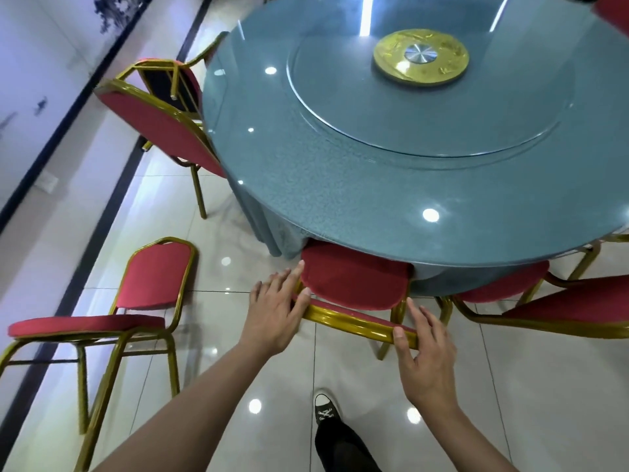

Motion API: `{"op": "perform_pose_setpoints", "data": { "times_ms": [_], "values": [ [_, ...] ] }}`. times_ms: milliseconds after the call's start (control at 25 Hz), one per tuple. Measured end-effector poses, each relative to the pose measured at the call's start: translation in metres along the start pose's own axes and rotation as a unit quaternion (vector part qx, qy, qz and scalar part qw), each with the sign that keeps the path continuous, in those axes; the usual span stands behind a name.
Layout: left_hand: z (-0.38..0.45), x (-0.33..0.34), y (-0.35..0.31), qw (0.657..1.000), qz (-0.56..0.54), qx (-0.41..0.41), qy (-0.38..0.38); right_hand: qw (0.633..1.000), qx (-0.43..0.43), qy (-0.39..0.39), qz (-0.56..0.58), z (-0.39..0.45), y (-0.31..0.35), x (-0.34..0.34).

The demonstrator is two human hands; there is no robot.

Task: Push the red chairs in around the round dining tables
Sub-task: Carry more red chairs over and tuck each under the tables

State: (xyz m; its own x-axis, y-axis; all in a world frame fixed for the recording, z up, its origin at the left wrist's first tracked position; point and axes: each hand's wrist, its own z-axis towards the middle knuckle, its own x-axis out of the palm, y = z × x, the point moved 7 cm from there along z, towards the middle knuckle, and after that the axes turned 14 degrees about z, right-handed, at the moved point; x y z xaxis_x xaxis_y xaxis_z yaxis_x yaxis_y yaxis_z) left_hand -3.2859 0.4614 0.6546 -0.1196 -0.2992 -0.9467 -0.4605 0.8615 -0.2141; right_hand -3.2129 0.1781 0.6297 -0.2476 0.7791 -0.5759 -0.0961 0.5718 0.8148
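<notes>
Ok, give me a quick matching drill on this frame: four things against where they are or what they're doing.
Things:
1. left hand
2. right hand
3. chair at far left
4. gold disc

Places or states:
A. stands apart from the table, not pushed in
B. at the centre of the glass turntable
C. on the right end of the chair's gold backrest rail
D. on the left corner of the same backrest, fingers near the red seat

Pairs: 1-D, 2-C, 3-A, 4-B
</notes>
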Motion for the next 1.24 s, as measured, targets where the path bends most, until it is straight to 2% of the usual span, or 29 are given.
{"op": "perform_pose_setpoints", "data": {
  "times_ms": [240, 560, 960, 1240],
  "values": [
    [-0.028, -0.029, 0.030, 0.997, 0.022, -0.063, -0.027, 0.996, -0.068, 0.046, -0.044, 0.010, 0.048, 0.006],
    [-0.061, -0.075, 0.111, 0.985, -0.012, -0.162, -0.063, 0.972, -0.199, 0.123, -0.026, 0.032, 0.172, 0.086],
    [-0.070, -0.154, 0.299, 0.940, -0.039, -0.305, -0.150, 0.929, -0.271, 0.250, -0.006, 0.072, 0.342, 0.261],
    [-0.067, -0.186, 0.392, 0.916, -0.033, -0.366, -0.162, 0.894, -0.299, 0.333, -0.019, 0.075, 0.434, 0.375]
  ]
}}
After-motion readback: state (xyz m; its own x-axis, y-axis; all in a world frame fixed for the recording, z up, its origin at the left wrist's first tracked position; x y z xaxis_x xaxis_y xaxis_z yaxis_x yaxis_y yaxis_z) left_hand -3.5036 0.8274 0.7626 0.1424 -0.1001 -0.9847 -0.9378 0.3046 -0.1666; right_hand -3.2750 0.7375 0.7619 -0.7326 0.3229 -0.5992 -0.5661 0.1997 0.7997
